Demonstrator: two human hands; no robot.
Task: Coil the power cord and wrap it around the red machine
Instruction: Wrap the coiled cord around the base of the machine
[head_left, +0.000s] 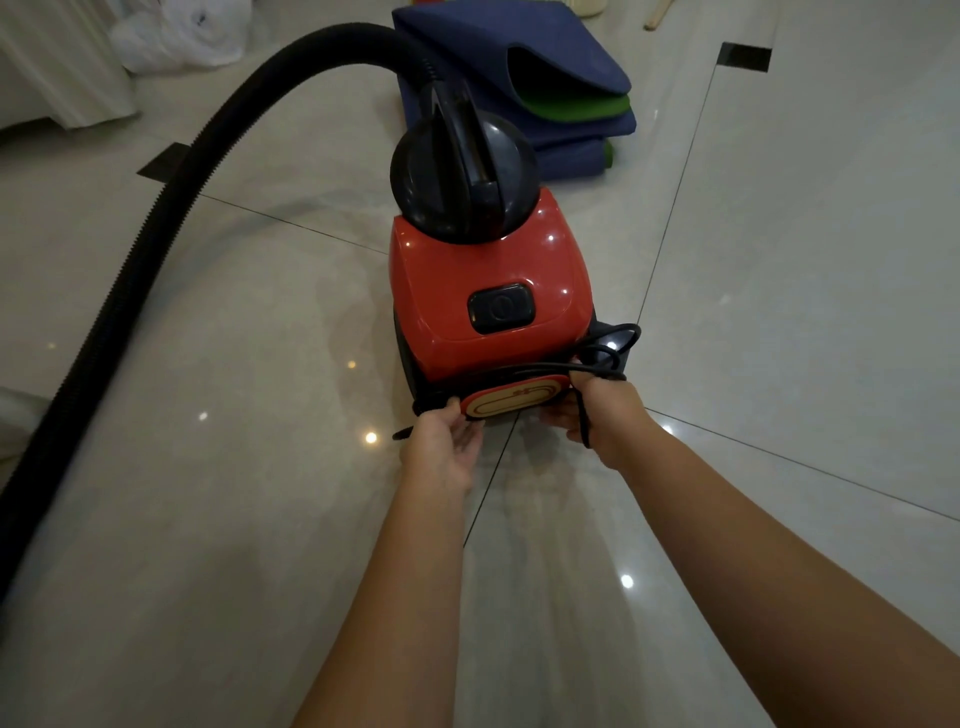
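Observation:
The red machine, a small vacuum with a black top and a black switch, stands on the tiled floor. The black power cord runs in loops along its near end, around the red oval plate. My left hand is at the plate's left corner, fingers curled around the cord there. My right hand is at the plate's right corner; a strand of cord crosses over the back of it, and its fingers are tucked under the machine, out of sight.
A thick black ribbed hose arcs from the machine's top to the left and down past me. Folded blue and green mats lie behind the machine. White bags sit at the far left.

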